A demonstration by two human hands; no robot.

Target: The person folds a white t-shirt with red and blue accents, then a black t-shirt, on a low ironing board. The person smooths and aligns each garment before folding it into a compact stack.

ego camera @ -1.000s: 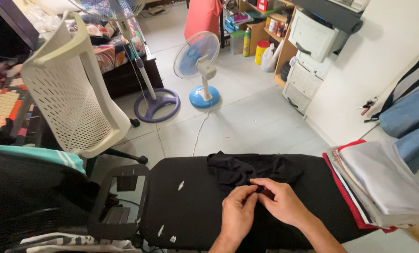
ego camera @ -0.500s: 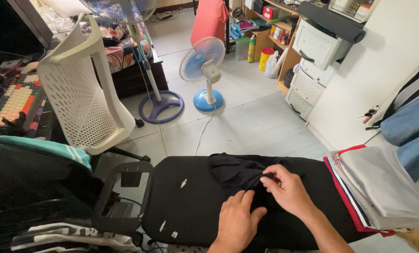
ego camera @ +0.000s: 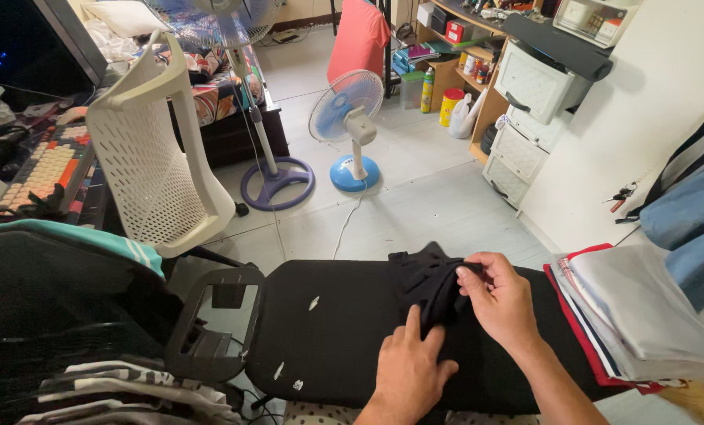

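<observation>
A small black garment [ego camera: 424, 281] lies bunched on a black padded board [ego camera: 328, 330] in front of me. My right hand [ego camera: 503, 301] pinches the garment's upper right edge between thumb and fingers, lifting a fold. My left hand [ego camera: 409, 364] lies flat with its fingers together, pressing down on the garment's lower part and the board beside it.
A stack of folded clothes [ego camera: 643, 315] lies to the right of the board. A white mesh chair [ego camera: 151, 157] stands at the left, two floor fans [ego camera: 350, 126] beyond it, white drawers [ego camera: 529, 118] by the wall, and striped clothes [ego camera: 124, 389] at lower left.
My hands drew apart: the left slid down and flattened on the cloth, while the right moved right, gathering the garment into a tighter bunch. The view shifted a little.
</observation>
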